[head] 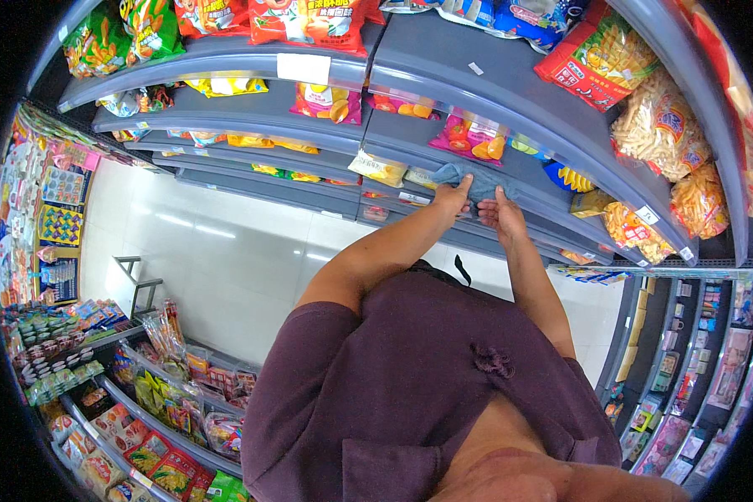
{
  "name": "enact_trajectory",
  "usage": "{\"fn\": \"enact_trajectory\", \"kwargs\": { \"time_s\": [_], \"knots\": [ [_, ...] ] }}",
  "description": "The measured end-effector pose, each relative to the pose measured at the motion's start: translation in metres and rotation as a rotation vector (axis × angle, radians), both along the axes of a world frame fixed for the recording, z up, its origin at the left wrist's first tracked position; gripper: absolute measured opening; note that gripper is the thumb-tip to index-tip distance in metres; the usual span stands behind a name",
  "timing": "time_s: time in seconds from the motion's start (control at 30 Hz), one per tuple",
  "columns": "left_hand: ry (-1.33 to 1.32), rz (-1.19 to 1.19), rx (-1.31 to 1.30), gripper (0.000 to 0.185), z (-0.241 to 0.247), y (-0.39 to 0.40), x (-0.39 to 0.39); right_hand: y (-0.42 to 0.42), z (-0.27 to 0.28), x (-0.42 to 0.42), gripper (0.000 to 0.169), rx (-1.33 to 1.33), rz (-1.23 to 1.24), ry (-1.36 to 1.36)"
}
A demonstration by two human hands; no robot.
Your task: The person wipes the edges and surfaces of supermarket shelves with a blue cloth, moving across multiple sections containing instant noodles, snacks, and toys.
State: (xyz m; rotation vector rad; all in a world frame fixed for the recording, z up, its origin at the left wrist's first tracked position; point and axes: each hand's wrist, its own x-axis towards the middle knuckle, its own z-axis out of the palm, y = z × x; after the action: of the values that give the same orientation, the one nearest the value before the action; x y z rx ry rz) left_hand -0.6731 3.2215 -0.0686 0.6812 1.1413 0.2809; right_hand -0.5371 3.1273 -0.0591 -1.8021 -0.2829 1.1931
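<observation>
Both hands hold a blue-grey cloth (461, 177) in front of the middle shelves of a store rack. My left hand (453, 198) grips its left part, thumb on top. At the cloth's right lower edge is my right hand (502, 213), thumb up and fingers curled at the fabric. A pink bag of chips (470, 137) lies on the shelf just above the cloth. Left of the cloth, pale snack bags (378, 168) sit at the edge of a shelf. A price label (414, 198) is on the shelf edge beside my left hand.
Grey shelf edges (452, 88) curve across the top, with red chip bags (307, 25) and clear bags of snack sticks (659, 125) on the shelves. A step stool (135, 282) stands on the tiled floor (226, 251) at left. More stocked shelves are at lower left and right.
</observation>
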Motion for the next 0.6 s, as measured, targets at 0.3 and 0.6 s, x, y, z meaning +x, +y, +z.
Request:
{"fn": "enact_trajectory", "kwargs": {
  "time_s": [0.3,0.6],
  "knots": [
    [-0.07,0.342,0.158,0.049,-0.031,0.027,-0.055,0.053,-0.008,-0.038,0.066,-0.025,0.331,0.101],
    [0.032,0.655,0.236,0.048,-0.024,0.045,-0.145,0.105,0.008,-0.117,0.058,0.115,0.591,0.147]
  ]
}}
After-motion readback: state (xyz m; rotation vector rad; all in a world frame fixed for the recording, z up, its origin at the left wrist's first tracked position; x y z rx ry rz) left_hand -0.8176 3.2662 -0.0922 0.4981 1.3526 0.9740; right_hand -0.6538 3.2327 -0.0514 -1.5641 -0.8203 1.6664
